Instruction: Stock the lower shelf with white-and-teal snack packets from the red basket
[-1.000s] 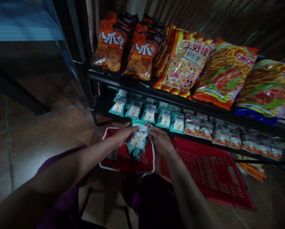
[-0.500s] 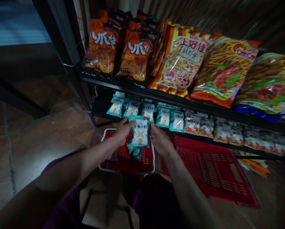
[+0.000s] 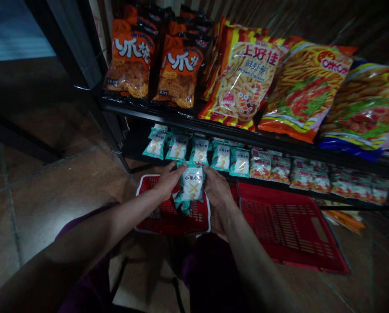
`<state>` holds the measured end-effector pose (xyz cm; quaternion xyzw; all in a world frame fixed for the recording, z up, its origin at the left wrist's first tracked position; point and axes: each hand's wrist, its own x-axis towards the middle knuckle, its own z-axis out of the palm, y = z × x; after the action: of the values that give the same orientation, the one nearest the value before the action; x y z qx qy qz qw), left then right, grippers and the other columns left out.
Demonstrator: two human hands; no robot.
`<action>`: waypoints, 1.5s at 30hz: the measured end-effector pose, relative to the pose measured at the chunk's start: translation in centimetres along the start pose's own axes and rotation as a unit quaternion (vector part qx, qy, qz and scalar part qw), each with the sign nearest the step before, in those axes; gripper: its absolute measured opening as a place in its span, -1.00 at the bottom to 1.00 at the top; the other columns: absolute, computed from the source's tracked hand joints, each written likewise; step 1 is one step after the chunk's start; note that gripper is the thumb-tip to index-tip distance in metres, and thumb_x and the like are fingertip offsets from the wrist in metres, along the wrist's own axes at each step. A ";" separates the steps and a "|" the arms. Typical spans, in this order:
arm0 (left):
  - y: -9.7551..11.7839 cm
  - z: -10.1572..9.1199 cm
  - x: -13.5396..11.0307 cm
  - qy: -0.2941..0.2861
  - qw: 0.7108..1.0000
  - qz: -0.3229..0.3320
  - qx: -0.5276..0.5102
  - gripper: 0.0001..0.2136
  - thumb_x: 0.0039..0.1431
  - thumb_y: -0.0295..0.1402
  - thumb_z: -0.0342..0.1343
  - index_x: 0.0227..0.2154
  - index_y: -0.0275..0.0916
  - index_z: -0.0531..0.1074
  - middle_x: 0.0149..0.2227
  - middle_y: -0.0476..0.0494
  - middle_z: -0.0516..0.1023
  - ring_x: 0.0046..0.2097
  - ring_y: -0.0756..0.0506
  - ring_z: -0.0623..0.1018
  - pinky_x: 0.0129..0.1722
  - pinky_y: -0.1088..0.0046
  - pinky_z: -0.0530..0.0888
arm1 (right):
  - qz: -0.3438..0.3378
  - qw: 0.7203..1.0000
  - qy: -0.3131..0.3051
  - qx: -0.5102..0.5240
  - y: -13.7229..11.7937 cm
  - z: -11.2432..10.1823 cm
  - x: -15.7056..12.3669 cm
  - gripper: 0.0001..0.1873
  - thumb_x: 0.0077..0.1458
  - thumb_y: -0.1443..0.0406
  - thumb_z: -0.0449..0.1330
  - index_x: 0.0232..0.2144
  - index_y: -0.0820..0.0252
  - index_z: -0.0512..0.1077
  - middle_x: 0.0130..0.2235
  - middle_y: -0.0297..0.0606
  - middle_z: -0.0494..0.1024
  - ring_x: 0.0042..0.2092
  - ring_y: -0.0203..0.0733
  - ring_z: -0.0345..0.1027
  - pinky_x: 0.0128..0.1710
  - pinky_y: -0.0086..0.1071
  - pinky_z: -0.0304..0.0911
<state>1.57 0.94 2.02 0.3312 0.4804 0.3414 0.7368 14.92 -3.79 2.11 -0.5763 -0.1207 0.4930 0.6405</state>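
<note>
left grip (image 3: 170,179), right grip (image 3: 217,188) | both clamped on teal packet (image 3: 193,186) | over red basket (image 3: 197,221) | near lower shelf (image 3: 134,147)

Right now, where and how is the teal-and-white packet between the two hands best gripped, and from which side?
Pinch the teal-and-white packet by its upper side edges, the left hand and right hand each coming from its own side. Its printed front faces the camera and looks plump, so the edges should give an easier hold.
</note>
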 end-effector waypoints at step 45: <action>4.4 -1.5 3.0 0.226 0.962 0.047 -0.144 -0.91 -0.07 -0.44 0.20 -0.60 -0.27 0.41 -0.57 0.05 0.45 -0.50 0.06 0.41 -0.45 0.55 0.34 | 0.139 0.985 -0.091 -0.051 0.3 0.9 -1.9 -0.63 -0.23 0.11 0.42 -0.35 0.13 0.47 -0.37 -0.31 0.60 -0.37 -0.22 0.49 -0.29 -0.27 0.45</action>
<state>0.32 6.06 3.72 0.1581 0.5646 0.5070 0.6318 13.23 -4.72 2.93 -0.5722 -0.1219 0.6210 0.5217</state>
